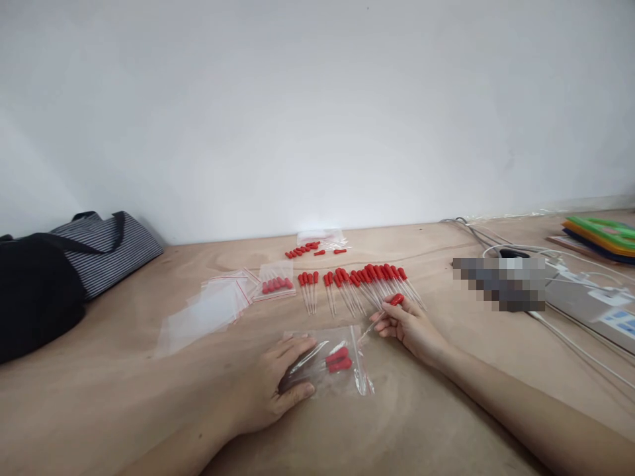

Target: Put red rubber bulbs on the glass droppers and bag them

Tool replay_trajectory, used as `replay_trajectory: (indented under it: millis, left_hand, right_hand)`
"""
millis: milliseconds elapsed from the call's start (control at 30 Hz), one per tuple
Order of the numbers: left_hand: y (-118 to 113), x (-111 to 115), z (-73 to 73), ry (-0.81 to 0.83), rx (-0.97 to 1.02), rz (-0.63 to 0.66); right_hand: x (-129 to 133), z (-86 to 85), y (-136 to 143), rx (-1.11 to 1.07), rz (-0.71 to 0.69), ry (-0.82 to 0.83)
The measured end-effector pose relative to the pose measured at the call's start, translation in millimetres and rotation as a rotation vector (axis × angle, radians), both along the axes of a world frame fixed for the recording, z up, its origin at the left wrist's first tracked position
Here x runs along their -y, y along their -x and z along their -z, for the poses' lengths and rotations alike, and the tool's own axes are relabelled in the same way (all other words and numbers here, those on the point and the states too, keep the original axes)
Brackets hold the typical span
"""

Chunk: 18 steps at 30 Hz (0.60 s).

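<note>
A clear zip bag lies on the table with red-bulbed droppers inside. My left hand rests on the bag's left part, thumb and fingers apart. Between the fingertips of my right hand is a dropper, its red bulb up and its clear tube slanting down toward the bag's right edge. Just beyond are rows of red-bulbed droppers, with a smaller group to their left. A closed-looking bag of several droppers lies left of these.
Flat empty zip bags overlap at the left. Loose red bulbs and clear tubes lie near the wall. A striped bag stands far left; cables, a laptop and coloured folders are at the right.
</note>
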<state>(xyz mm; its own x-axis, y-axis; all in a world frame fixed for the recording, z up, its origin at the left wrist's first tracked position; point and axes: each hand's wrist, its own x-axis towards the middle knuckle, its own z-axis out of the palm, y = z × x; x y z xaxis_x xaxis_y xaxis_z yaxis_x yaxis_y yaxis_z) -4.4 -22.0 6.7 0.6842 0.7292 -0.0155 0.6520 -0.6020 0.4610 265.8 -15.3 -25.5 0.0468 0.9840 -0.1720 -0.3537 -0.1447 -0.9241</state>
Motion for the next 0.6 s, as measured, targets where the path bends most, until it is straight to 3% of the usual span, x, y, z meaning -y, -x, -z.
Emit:
replay_trajectory:
  millis: [200,367,600]
  left_hand:
    - [7.0,-2.1,15.4,-0.005,0.069,-0.038]
    - [1.6,0.3,4.7,-0.021,0.025,-0.007]
    - [-1.2,-0.1,2.1,-0.040,0.009,0.030]
  right_hand:
    - [7.7,-2.9,8.2,-0.034,-0.154,0.038]
    - [8.3,0.2,6.9,-0.019,-0.231,0.003]
    - [10.0,5.0,10.8,0.322,-0.227,-0.151]
